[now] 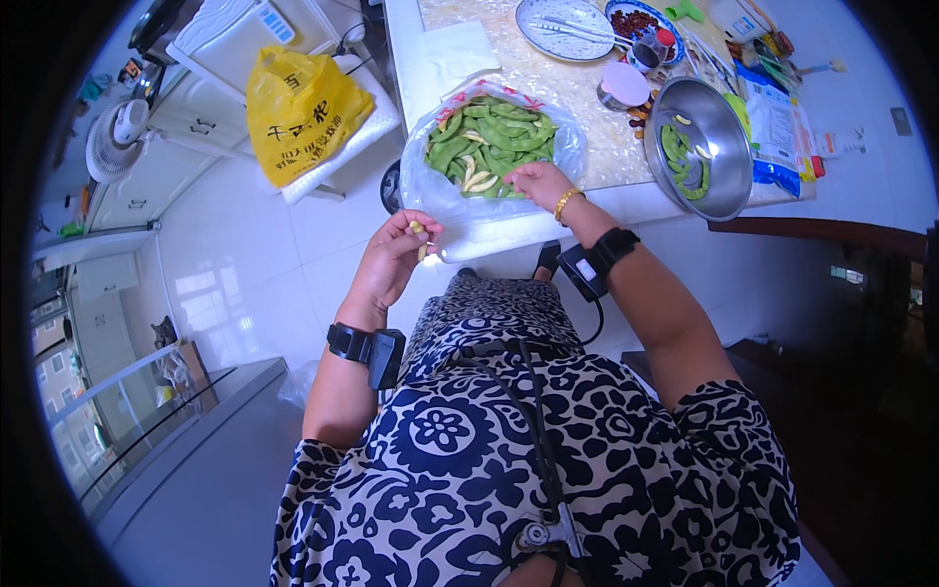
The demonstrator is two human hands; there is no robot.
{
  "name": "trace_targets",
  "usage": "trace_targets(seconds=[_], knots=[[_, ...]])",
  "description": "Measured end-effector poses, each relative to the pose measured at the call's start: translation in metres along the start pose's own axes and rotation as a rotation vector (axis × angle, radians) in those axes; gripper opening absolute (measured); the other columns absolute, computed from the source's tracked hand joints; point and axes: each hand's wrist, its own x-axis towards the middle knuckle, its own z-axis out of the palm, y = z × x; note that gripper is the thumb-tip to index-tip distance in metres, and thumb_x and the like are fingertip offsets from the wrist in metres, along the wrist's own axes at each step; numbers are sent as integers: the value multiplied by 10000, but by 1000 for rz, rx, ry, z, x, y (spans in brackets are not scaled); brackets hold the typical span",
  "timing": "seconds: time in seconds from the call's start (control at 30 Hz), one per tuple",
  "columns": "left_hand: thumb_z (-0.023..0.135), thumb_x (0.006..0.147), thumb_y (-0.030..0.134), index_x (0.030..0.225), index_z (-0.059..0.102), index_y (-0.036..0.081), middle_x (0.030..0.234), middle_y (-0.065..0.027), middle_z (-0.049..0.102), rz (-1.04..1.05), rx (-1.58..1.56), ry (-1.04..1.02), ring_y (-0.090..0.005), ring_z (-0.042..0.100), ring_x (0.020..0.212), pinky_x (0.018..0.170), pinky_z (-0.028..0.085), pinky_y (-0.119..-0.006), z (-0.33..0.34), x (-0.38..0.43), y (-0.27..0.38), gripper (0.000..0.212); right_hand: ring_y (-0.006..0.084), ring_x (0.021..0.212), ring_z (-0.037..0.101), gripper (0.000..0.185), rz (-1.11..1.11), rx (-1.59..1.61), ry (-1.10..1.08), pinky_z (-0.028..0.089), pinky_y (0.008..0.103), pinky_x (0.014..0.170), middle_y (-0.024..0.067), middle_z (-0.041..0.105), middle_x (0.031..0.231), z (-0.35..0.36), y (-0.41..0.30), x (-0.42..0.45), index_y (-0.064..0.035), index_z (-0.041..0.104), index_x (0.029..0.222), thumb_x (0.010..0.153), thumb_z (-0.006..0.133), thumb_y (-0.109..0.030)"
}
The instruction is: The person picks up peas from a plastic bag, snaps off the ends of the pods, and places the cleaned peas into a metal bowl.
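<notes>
Between the thumb and fingers of my left hand (392, 253) is a pale yellow bean pod (416, 229), held just off the table's near edge. My right hand (541, 185) reaches over the front right of an open clear plastic bag (433, 202), its fingertips at the beans. Whether those pinched fingers hold a pod is hidden. Flat green bean pods (506, 132) fill the bag, with several pale yellowish pods (477, 180) among them near the front. To the right, a steel bowl (722, 194) holds some green pods (676, 147) and a few pale bits.
A yellow plastic bag (304, 117) sits on a white padded seat (381, 110) at the left. Behind the beans are white paper (462, 51), a speckled plate (550, 48) with chopsticks, and a pink-lidded jar (625, 84). A blue-and-white packet (766, 125) lies beyond the steel bowl.
</notes>
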Motion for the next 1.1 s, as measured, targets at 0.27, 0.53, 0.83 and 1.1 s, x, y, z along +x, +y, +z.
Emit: trace_targets(seconds=[0.27, 0.53, 0.83, 1.1], knots=[[518, 811, 8, 894, 548, 21, 802, -51, 572, -55, -48, 34, -104, 510, 700, 682, 419, -212, -5, -6, -5, 89, 300, 740, 601, 303, 15, -605, 44, 468, 357, 707, 161, 629, 793, 11, -17, 28, -39, 663, 811, 746, 626, -333], [543, 817, 30, 896, 548, 20, 781, -40, 566, -47, -30, 25, -83, 501, 668, 639, 410, -192, 0, -6, -5, 80, 330, 744, 594, 345, -71, -582, 19, 464, 385, 683, 174, 624, 810, 9, -21, 19, -34, 661, 766, 755, 592, -372], [582, 810, 47, 920, 559, 28, 771, -20, 562, -74, 9, 29, -68, 498, 629, 610, 418, -181, 1, 6, -18, 114, 99, 496, 433, 277, 35, -6, 44, 375, 255, 475, -6, 505, 585, -24, -17, -23, -28, 608, 737, 761, 638, -302], [602, 808, 72, 973, 557, 29, 800, -18, 569, -26, 90, 48, -67, 477, 625, 595, 399, -178, 29, 25, -18, 176, 20, 473, 361, 178, 33, 482, -88, 266, 170, 411, -58, 452, 586, 3, -36, -53, -53, 589, 806, 806, 625, -228]])
